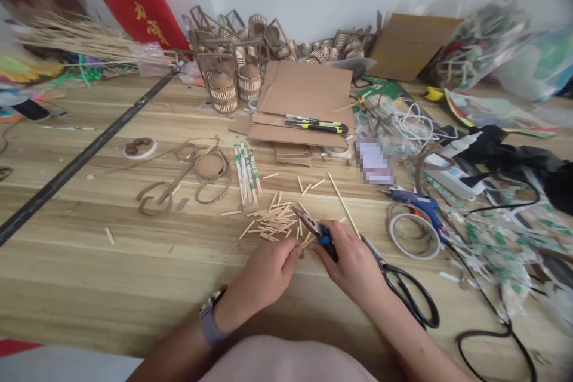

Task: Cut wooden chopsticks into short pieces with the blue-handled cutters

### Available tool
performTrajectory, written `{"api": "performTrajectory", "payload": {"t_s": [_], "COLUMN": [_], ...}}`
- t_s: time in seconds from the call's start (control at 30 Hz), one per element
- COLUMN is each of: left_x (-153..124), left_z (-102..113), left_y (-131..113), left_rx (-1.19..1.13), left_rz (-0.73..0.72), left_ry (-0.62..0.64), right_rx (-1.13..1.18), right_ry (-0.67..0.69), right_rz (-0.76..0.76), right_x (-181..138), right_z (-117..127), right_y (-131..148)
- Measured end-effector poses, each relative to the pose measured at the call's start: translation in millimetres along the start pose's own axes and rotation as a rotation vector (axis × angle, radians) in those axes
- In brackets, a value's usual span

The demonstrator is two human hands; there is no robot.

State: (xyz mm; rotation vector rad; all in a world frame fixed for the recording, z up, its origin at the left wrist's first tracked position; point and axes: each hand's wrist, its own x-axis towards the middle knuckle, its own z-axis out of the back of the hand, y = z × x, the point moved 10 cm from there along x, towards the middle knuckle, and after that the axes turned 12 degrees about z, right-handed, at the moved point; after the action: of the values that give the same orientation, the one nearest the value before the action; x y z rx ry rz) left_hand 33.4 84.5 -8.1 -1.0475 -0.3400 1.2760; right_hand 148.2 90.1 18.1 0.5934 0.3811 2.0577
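My right hand (353, 268) is closed round small blue-handled cutting pliers (319, 233), whose jaws point up and left over a heap of short cut wooden sticks (274, 222). My left hand (268, 274) is curled, its fingertips pinched close to the pliers; I cannot make out what it pinches. A watch sits on my left wrist. A long thin wooden stick (344, 204) lies just right of the heap.
Black scissors (405, 286), a tape roll (414, 236) and a blue glue gun (423, 206) lie to the right. Wrapped chopsticks (247, 172), cardboard rings (210, 168), flat cardboard (302, 101) with utility knives (316, 125), and small wooden lanterns (235, 86) sit farther back. Cables clutter the right side.
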Motion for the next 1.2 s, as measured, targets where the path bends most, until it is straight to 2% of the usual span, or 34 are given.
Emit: {"api": "performTrajectory", "payload": {"t_s": [0.17,0.3,0.37,0.47,0.57,0.7,0.77,0.87,1.03,1.2], "left_x": [-2,-3,-1,5,9,11,11,11,13,8], "left_z": [-4,-1,-1,-5,-6,-16,-21,-27,-32,-43], "left_y": [-2,-1,2,11,20,19,18,19,27,24], "left_rx": [0.221,0.184,0.024,-0.361,-0.59,-0.609,-0.602,-0.606,-0.594,-0.646], "left_rz": [-0.049,-0.024,0.018,0.11,0.193,0.202,0.184,0.163,0.187,0.196], "left_ry": [-0.115,-0.168,-0.106,0.051,0.106,0.203,0.231,0.251,0.263,0.434], "right_rx": [-0.009,-0.041,-0.015,0.152,0.292,0.34,0.295,0.236,0.277,0.381], "right_ry": [0.043,0.025,-0.008,-0.03,0.007,0.119,0.126,0.115,0.146,0.205], "right_rz": [-0.148,-0.24,-0.251,-0.282,-0.236,-0.09,-0.059,-0.044,-0.005,-0.013], "right_x": [-7,-6,-3,-2,-1,0,0,-1,-1,-1], "right_z": [-12,-12,-6,5,10,-1,-7,-14,-22,-25], "right_y": [-12,-15,-18,-27,-21,5,12,13,15,13]}}
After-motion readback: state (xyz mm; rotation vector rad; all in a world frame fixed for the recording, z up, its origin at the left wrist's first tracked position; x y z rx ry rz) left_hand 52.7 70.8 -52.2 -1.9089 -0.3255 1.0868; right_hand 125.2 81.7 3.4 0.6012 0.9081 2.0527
